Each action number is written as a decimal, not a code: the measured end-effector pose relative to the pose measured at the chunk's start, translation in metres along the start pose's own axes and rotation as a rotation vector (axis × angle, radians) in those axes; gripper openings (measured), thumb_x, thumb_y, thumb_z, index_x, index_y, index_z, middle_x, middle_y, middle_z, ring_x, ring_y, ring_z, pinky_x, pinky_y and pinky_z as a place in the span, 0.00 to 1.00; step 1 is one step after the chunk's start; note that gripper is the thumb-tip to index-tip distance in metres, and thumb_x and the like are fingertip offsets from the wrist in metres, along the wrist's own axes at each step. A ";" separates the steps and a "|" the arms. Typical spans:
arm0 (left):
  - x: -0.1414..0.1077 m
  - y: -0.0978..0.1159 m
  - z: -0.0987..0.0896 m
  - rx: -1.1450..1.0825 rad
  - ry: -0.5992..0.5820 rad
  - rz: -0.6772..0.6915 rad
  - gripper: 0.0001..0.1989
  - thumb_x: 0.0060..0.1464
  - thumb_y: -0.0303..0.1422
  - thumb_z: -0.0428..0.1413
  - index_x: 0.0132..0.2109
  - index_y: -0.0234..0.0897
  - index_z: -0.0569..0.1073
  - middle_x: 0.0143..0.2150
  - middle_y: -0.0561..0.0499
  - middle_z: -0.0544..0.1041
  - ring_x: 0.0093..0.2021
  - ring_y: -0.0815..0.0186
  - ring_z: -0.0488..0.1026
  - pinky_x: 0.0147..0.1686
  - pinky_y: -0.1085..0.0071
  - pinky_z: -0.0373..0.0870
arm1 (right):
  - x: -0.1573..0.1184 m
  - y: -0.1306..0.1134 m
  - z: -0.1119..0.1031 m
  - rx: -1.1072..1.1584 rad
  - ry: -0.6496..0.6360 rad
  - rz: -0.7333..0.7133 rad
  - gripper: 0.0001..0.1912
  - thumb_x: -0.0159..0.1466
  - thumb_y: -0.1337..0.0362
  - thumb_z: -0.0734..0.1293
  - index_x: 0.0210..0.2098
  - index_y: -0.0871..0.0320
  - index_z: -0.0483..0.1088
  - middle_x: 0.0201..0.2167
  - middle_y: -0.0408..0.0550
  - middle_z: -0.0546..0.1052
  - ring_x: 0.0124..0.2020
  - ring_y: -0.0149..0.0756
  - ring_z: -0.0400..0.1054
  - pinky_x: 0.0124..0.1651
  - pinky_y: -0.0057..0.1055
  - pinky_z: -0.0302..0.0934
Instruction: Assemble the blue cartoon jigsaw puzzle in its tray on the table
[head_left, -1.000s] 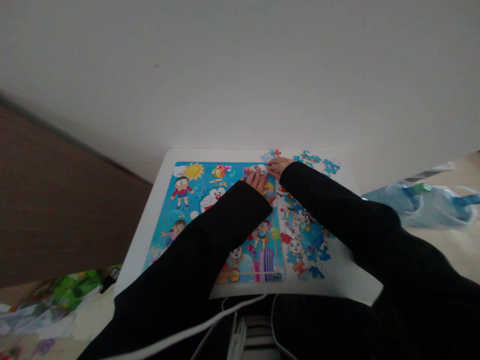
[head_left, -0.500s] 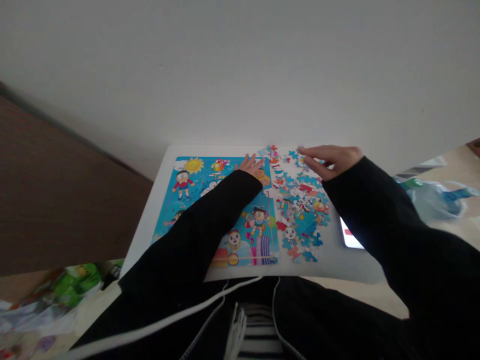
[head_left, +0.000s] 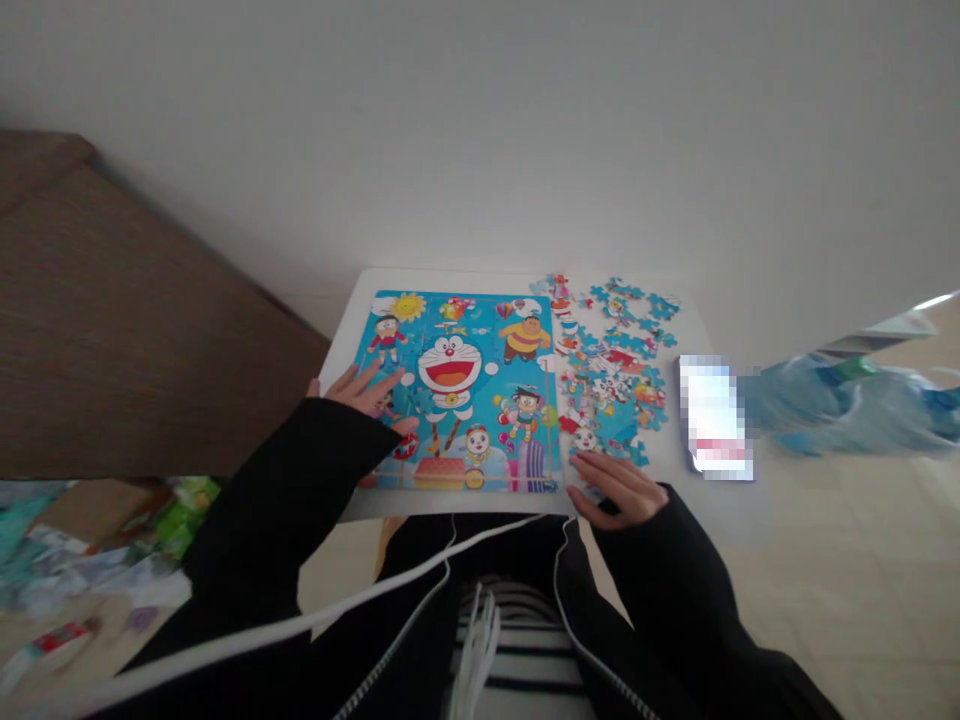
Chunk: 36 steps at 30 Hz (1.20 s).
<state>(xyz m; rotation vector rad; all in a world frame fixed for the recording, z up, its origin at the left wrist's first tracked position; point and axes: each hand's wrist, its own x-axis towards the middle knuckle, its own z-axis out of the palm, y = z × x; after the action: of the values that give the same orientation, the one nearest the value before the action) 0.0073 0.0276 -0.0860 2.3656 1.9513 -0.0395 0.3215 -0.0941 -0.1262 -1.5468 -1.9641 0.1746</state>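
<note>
A blue cartoon puzzle board lies flat on the white table. My left hand rests over its left edge with the fingers spread. Right of the board is a heap of loose jigsaw pieces, mostly blue with red and white bits. At the near end of this heap, my right hand lies low with fingers stretched out and thumb apart. Its fingertips cover some pieces, and I see nothing held in it.
A lit phone lies on the table's right side. A pale wall stands behind, brown furniture at left. Plastic bags are beyond the right edge. A white cord crosses my lap.
My left hand has moved from the board's upper right to its left edge, uncovering the picture. My right hand has come from the heap's far end to its near end, with its pinch loosened.
</note>
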 end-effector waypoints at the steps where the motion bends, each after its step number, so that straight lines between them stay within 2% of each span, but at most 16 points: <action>1: -0.011 -0.002 0.010 -0.010 -0.026 -0.034 0.33 0.49 0.45 0.57 0.61 0.47 0.57 0.64 0.48 0.54 0.62 0.48 0.53 0.57 0.41 0.48 | -0.004 -0.003 0.009 -0.011 0.017 -0.027 0.12 0.59 0.63 0.64 0.41 0.48 0.74 0.40 0.49 0.77 0.38 0.38 0.73 0.42 0.36 0.71; 4: -0.035 -0.002 0.029 -0.025 -0.051 -0.098 0.37 0.48 0.44 0.56 0.63 0.46 0.53 0.66 0.47 0.49 0.63 0.47 0.49 0.57 0.44 0.52 | -0.011 -0.009 0.029 -0.048 0.102 -0.106 0.11 0.58 0.66 0.64 0.39 0.54 0.75 0.39 0.51 0.77 0.39 0.37 0.73 0.43 0.33 0.71; 7: -0.046 0.003 0.034 -0.016 -0.047 -0.092 0.38 0.46 0.45 0.57 0.63 0.46 0.53 0.67 0.48 0.47 0.64 0.47 0.47 0.59 0.45 0.49 | -0.012 -0.009 0.037 -0.086 0.216 -0.168 0.09 0.57 0.70 0.66 0.36 0.58 0.75 0.37 0.51 0.78 0.37 0.35 0.73 0.42 0.31 0.70; 12: -0.061 0.022 0.037 0.002 0.041 0.070 0.35 0.45 0.46 0.57 0.60 0.47 0.59 0.66 0.48 0.50 0.65 0.48 0.45 0.60 0.43 0.41 | -0.016 0.003 0.037 -0.086 0.349 -0.230 0.09 0.55 0.72 0.67 0.36 0.59 0.74 0.35 0.48 0.78 0.36 0.33 0.72 0.41 0.29 0.69; 16: -0.076 0.043 0.050 -0.040 0.116 0.250 0.32 0.43 0.45 0.58 0.57 0.46 0.65 0.64 0.46 0.56 0.64 0.47 0.49 0.60 0.42 0.34 | -0.022 0.020 0.029 -0.163 0.416 -0.193 0.10 0.54 0.72 0.68 0.36 0.58 0.75 0.34 0.48 0.78 0.36 0.34 0.72 0.40 0.29 0.69; 18: -0.081 0.052 0.058 -0.068 0.159 0.314 0.30 0.44 0.45 0.57 0.56 0.46 0.66 0.62 0.44 0.58 0.63 0.47 0.52 0.59 0.41 0.29 | -0.021 0.028 0.024 -0.211 0.404 -0.179 0.10 0.55 0.71 0.68 0.37 0.58 0.75 0.35 0.48 0.78 0.37 0.35 0.71 0.42 0.30 0.69; 21: -0.082 0.059 0.066 -0.108 0.227 0.340 0.28 0.46 0.45 0.56 0.55 0.45 0.68 0.61 0.42 0.60 0.62 0.47 0.53 0.59 0.42 0.24 | -0.011 0.040 0.018 -0.292 0.333 -0.143 0.12 0.56 0.66 0.68 0.40 0.58 0.75 0.40 0.50 0.77 0.43 0.40 0.69 0.47 0.37 0.67; 26: -0.077 0.059 0.072 -0.178 0.279 0.381 0.26 0.47 0.46 0.54 0.54 0.45 0.68 0.60 0.43 0.62 0.62 0.48 0.54 0.59 0.42 0.30 | 0.014 0.059 0.015 -0.385 0.123 -0.041 0.18 0.57 0.57 0.66 0.46 0.56 0.73 0.50 0.54 0.71 0.54 0.52 0.60 0.51 0.51 0.62; 28: -0.078 0.058 0.072 -0.210 0.274 0.382 0.26 0.47 0.47 0.54 0.54 0.46 0.68 0.59 0.43 0.63 0.62 0.49 0.54 0.59 0.42 0.31 | 0.021 0.064 0.015 -0.399 0.081 -0.050 0.18 0.58 0.56 0.65 0.46 0.55 0.73 0.51 0.54 0.70 0.55 0.53 0.59 0.51 0.51 0.62; 32: -0.083 0.055 0.070 -0.229 0.236 0.325 0.28 0.45 0.47 0.55 0.54 0.49 0.67 0.61 0.45 0.62 0.62 0.49 0.53 0.59 0.42 0.28 | 0.027 0.070 0.018 -0.402 0.091 -0.136 0.15 0.60 0.58 0.64 0.44 0.57 0.74 0.49 0.54 0.72 0.53 0.50 0.62 0.51 0.45 0.62; 36: -0.087 0.037 0.065 -0.167 0.222 0.223 0.30 0.44 0.46 0.56 0.55 0.47 0.67 0.61 0.44 0.61 0.62 0.49 0.54 0.59 0.43 0.27 | 0.028 0.074 0.023 -0.374 0.132 -0.197 0.13 0.61 0.60 0.64 0.41 0.59 0.75 0.44 0.53 0.75 0.48 0.44 0.66 0.51 0.40 0.63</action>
<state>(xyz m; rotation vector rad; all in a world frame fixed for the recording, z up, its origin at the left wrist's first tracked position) 0.0293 -0.0691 -0.1432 2.5479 1.6793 0.3979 0.3676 -0.0404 -0.1679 -1.5272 -2.1101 -0.3872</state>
